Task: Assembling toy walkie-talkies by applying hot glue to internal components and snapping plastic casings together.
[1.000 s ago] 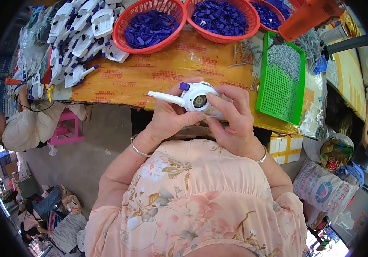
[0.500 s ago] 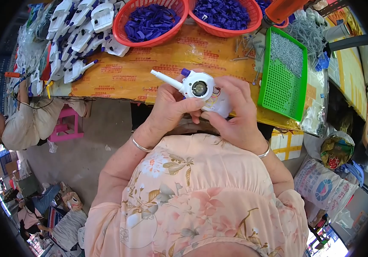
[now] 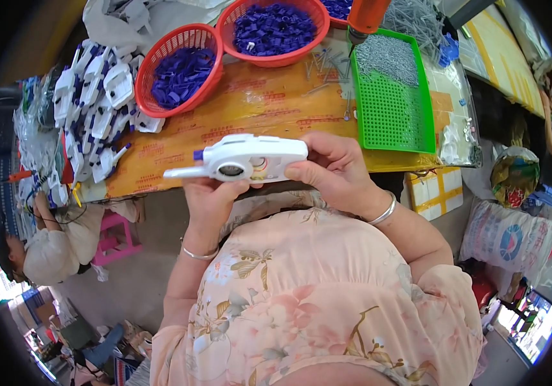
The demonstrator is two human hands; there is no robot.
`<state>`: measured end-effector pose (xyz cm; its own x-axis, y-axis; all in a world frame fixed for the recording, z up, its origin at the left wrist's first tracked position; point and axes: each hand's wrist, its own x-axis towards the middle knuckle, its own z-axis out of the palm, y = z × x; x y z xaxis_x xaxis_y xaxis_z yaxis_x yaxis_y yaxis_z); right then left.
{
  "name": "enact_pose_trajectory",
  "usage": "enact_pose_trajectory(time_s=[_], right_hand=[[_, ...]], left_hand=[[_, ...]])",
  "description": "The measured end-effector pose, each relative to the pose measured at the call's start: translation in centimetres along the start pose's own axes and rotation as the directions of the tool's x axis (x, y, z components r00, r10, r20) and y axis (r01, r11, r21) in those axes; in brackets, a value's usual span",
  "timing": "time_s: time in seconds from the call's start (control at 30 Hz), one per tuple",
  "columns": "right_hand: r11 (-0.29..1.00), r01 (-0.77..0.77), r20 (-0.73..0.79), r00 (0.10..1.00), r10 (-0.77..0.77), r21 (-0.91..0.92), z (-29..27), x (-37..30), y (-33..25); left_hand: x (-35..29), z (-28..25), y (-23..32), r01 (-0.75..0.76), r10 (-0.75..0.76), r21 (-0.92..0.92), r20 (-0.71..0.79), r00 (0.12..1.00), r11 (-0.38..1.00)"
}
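Note:
A white plastic housing (image 3: 269, 154) is held level over the table's near edge, between my two hands. It has a thin white rod sticking out at the left, a small purple piece at its upper left corner and a dark round part set in a ring. Coloured wires show through an opening beside that ring. My left hand (image 3: 210, 201) grips its left end from below, thumb under the ring. At the right end my right hand (image 3: 337, 168) pinches it, thumb on the near side and fingers behind. Some fingertips are hidden by the housing.
Many similar white-and-purple housings (image 3: 99, 96) are piled at the left. Red baskets of purple parts (image 3: 182, 76) stand at the back. A green perforated tray (image 3: 395, 119) holds small screws. An orange power driver (image 3: 367, 16) hangs above it. Another person (image 3: 57, 254) sits at the left.
The housing has turned from facing up to a more level, edge-on pose, its long body stretching to the right. My right hand has moved to its far right end. The view has shifted.

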<state>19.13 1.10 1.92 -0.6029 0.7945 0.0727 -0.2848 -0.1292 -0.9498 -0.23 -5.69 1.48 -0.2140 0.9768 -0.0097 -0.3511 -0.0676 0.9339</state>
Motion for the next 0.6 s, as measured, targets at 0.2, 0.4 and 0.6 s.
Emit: enact_pose_trajectory(time_s=[0.2, 0.4, 0.6], right_hand=[[0.990, 0.095, 0.068, 0.994, -0.088, -0.109, -0.1, 0.7, 0.3], [0.679, 0.439, 0.220, 0.895, -0.388, -0.589, -0.7, 1.5, -2.6], [0.668, 0.411, 0.314, 0.911, -0.269, -0.620, 0.7, 2.0, -3.5]], left_hand=[[-0.8, -1.2, 1.2, -0.196, 0.186, 0.219, 0.066, 0.980, 0.956], [0.4, -0.5, 1.0, -0.307, 0.219, 0.382, 0.256, 0.942, 0.872], [1.1, 0.8, 2.3, -0.409, 0.206, 0.533, 0.399, 0.893, 0.740]])
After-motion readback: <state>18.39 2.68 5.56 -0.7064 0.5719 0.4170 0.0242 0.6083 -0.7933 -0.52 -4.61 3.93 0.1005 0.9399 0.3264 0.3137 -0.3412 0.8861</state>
